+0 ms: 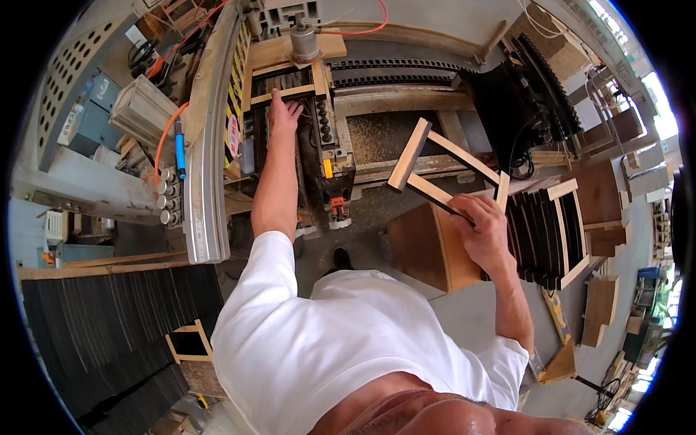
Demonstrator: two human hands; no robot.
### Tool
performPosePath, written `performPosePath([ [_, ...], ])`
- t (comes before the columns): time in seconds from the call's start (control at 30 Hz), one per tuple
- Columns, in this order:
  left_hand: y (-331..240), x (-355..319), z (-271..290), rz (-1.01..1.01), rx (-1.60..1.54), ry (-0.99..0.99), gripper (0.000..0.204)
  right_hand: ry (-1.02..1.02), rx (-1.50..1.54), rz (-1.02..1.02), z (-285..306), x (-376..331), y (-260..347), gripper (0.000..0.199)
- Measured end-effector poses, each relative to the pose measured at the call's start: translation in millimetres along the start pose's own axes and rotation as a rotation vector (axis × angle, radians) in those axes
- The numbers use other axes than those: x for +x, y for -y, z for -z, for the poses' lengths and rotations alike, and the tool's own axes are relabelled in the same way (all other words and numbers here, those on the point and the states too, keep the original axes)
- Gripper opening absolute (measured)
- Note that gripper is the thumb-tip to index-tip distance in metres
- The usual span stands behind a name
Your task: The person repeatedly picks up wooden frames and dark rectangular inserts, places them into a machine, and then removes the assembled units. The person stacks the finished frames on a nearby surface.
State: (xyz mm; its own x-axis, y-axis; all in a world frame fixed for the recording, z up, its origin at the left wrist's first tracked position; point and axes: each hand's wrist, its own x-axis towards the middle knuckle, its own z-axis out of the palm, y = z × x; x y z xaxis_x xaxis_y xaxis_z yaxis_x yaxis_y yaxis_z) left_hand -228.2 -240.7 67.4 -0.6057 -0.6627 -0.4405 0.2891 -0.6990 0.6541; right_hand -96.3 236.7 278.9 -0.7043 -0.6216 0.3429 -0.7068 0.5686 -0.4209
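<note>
1. Here, a long machine [206, 210] bears a wooden frame [318, 77].
2. Dark-sided frames [533, 232] stand stacked to its right.
3. A second frame [410, 156] extends forward and left from the right hand [482, 225], which is wrapped around the right end of its near rail [433, 191].
4. The left hand [283, 114] touches the wooden frame's near bar [296, 93]; whether it grips cannot be told.

1 frame [301, 91] on machine [335, 154] ahead; frame stack [540, 232] right; stacked pieces [119, 312] left.
</note>
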Motion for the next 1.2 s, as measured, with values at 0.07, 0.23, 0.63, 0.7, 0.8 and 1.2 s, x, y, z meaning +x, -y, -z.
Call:
performPosePath([
  [0.07, -2, 23, 5, -0.037, -0.058, -0.037, 0.067, 0.023, 0.023, 0.002, -15, 16, 0, 0.022],
  [0.23, 6, 18, 22, -0.008, -0.086, -0.045, 0.056, 0.064, 0.03, 0.154, -69, 73, -14, 0.022],
  [0.63, 37, -103, 93, 0.045, -0.099, 0.398, 0.033, 0.158, 0.172, 0.66, -265, 240, 2, 0.025],
  [0.7, 37, -107, 87, 0.016, -0.123, 0.376, 0.031, 0.196, 0.169, 0.615, -277, 241, 4, 0.028],
  [0.8, 37, -109, 82, -0.022, -0.172, 0.372, 0.033, 0.254, 0.163, 0.607, -283, 245, 5, 0.032],
  [1.2, 58, -226, 112, -0.164, -0.173, 0.08, 0.038, 0.237, 0.22, 0.642, -334, 321, -10, 0.027],
])
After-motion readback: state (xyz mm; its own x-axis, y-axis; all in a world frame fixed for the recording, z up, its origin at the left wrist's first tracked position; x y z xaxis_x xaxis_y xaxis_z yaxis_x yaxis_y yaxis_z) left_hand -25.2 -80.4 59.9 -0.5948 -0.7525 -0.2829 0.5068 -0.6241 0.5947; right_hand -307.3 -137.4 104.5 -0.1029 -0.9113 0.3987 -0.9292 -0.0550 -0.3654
